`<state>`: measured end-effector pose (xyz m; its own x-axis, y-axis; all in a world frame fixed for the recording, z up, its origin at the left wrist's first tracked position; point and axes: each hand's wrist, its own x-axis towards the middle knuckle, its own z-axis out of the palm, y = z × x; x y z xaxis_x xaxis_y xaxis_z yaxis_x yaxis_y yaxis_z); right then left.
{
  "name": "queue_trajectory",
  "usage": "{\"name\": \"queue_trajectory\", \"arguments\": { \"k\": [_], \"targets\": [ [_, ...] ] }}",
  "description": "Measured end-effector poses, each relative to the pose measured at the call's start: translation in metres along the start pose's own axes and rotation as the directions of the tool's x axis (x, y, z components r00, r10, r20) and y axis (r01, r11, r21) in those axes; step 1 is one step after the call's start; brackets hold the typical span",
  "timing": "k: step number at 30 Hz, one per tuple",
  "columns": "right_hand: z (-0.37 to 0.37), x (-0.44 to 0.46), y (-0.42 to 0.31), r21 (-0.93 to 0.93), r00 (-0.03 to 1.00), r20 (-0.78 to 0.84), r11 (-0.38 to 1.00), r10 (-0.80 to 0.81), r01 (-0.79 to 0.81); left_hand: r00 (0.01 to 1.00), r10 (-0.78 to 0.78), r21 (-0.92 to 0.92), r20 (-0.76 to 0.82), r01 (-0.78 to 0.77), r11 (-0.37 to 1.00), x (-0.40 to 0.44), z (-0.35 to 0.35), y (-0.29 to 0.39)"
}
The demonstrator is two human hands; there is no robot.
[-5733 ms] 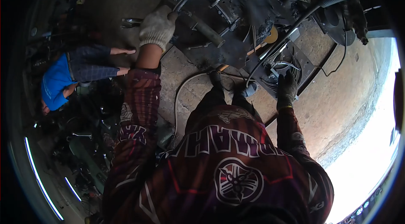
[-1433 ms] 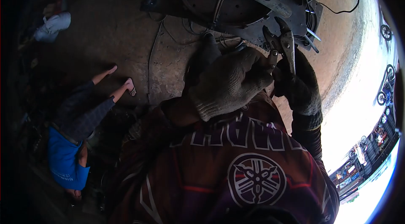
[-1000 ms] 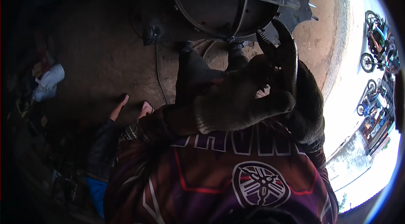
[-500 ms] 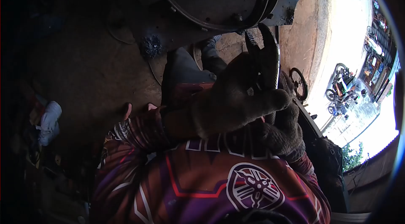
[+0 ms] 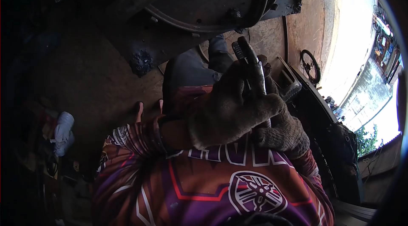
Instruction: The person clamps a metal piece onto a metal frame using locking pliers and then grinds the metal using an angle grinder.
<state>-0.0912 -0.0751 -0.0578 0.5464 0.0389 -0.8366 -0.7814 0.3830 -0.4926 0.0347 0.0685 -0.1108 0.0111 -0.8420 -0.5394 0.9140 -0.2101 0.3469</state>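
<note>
My left hand (image 5: pixel 233 107), in a thick grey-brown work glove, is closed round a pair of locking pliers (image 5: pixel 257 71) in front of my chest. The serrated jaws point up and away, seen nearly edge-on. My right hand (image 5: pixel 284 134), in a knitted glove, is wrapped about the lower handle end, its thumb against the tool; part of its fingers lies behind the pliers and the left glove. Beyond the jaws, apart from them, is a dark metal plate (image 5: pixel 170 43) with a curved metal band (image 5: pixel 182 22) on it.
A dark lump of charred-looking bits (image 5: pixel 141 62) sits at the plate's near corner. To the right stand a long dark box-like piece (image 5: pixel 314 111) and a wheel (image 5: pixel 310 66), with a bright street beyond. White cloth (image 5: pixel 64 133) lies at left. Someone's trouser legs (image 5: pixel 189 73) show below the plate.
The pliers have turned in my hands, so their jaws now show narrower and lower. My view has shifted, and the plate appears further left. Both hands stay on the tool.
</note>
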Motion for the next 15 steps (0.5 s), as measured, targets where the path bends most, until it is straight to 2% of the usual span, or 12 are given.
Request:
{"name": "queue_trajectory", "arguments": {
  "k": [4,5,7,9,10,12,15],
  "targets": [
    [0.005,0.006,-0.005,0.113,0.996,-0.017,0.990,0.082,-0.080,0.994,0.092,0.064,-0.053,-0.089,0.994,0.000,-0.007,-0.011],
    [-0.002,0.002,-0.004,-0.015,0.997,0.007,0.997,0.074,-0.074,0.997,0.060,0.214,-0.057,-0.047,0.976,-0.001,-0.012,-0.009],
    [-0.008,0.003,-0.006,-0.139,0.997,0.031,0.988,0.066,-0.061,0.998,0.028,0.361,-0.064,-0.003,0.932,-0.002,-0.015,-0.007],
    [-0.009,0.009,-0.017,-0.168,0.989,0.145,0.986,0.037,-0.012,0.991,0.055,0.271,-0.122,-0.020,0.963,-0.003,-0.013,-0.006],
    [-0.008,0.009,-0.025,-0.168,0.988,0.147,0.986,0.034,-0.009,0.991,0.056,0.273,-0.123,-0.021,0.962,-0.003,-0.015,-0.007],
    [-0.003,0.009,-0.040,-0.048,0.971,0.185,0.988,0.152,-0.146,0.963,0.266,0.403,-0.050,-0.224,0.887,-0.003,-0.021,-0.010],
    [0.005,0.011,-0.047,0.002,0.962,0.199,0.981,0.188,-0.192,0.961,0.271,0.341,-0.045,-0.241,0.909,-0.005,-0.027,-0.004]
  ]
}}
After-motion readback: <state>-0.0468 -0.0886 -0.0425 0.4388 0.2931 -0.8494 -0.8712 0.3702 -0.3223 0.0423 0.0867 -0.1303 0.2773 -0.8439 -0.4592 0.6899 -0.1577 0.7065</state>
